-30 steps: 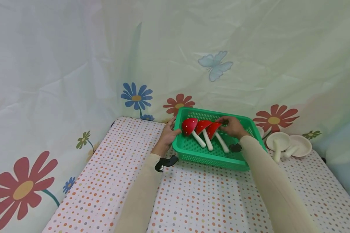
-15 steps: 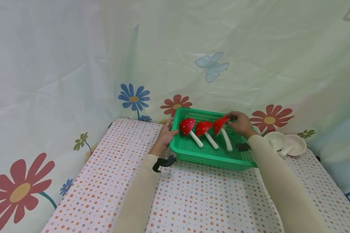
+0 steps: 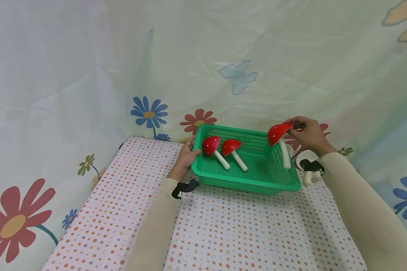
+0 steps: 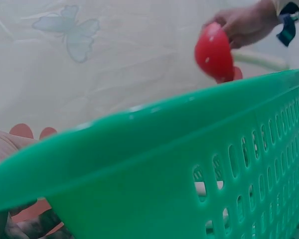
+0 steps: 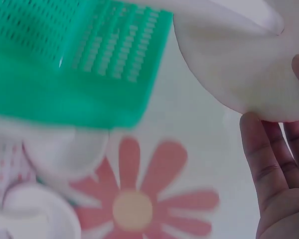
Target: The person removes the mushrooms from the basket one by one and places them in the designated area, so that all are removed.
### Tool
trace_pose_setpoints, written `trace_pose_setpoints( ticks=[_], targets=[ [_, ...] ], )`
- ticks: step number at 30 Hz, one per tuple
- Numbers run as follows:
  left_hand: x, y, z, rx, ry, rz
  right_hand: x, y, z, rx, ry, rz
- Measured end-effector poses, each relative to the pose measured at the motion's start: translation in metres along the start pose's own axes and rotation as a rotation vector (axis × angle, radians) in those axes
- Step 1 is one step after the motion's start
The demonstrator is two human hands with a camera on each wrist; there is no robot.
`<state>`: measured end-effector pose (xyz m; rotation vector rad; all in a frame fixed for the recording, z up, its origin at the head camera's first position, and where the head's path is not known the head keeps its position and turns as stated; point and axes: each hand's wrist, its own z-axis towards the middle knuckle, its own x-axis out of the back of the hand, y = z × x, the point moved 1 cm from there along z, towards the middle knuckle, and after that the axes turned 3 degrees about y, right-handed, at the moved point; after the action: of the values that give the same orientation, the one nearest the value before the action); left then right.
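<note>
My right hand (image 3: 310,136) pinches a toy mushroom (image 3: 279,133) by the edge of its red, white-dotted cap, above the right end of a green perforated plastic basket (image 3: 237,183). Its white stem slants downward. In the right wrist view, fingertips touch the rim of the cap's pale underside (image 5: 229,74). At the basket's left end, my left hand (image 3: 185,157) grips the rim, thumb on top; its outer fingers are partly hidden. Two more red-capped mushrooms, one at the left (image 3: 211,146) and one beside it (image 3: 231,146), lie tilted inside the basket.
Right of the basket, white-stemmed mushrooms with pale undersides (image 3: 304,155) lie on the dotted tablecloth (image 3: 224,226), partly covered by my right wrist and its black strap. A flower-printed cloth wall (image 3: 190,75) rises directly behind the basket.
The right hand has lifted the rightmost mushroom from among the others and carried it right and up, over the basket's right end. The left hand stays on the basket rim.
</note>
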<state>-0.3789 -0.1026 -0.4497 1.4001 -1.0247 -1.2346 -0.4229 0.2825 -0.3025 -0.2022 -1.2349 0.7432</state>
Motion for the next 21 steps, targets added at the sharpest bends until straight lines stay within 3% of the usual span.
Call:
trace_pose_setpoints(
  ticks=[6, 12, 21],
  targets=[
    [0.003, -0.001, 0.001, 0.002, 0.017, 0.012, 0.032, 0.020, -0.021, -0.031, 0.057, -0.081],
    [0.004, -0.002, 0.000, 0.004, 0.011, -0.001, 0.051, 0.048, -0.047, -0.119, 0.063, -0.128],
    [0.000, 0.000, 0.001, 0.014, 0.001, -0.017, 0.041, 0.087, -0.092, -0.156, 0.071, -0.193]
  ],
)
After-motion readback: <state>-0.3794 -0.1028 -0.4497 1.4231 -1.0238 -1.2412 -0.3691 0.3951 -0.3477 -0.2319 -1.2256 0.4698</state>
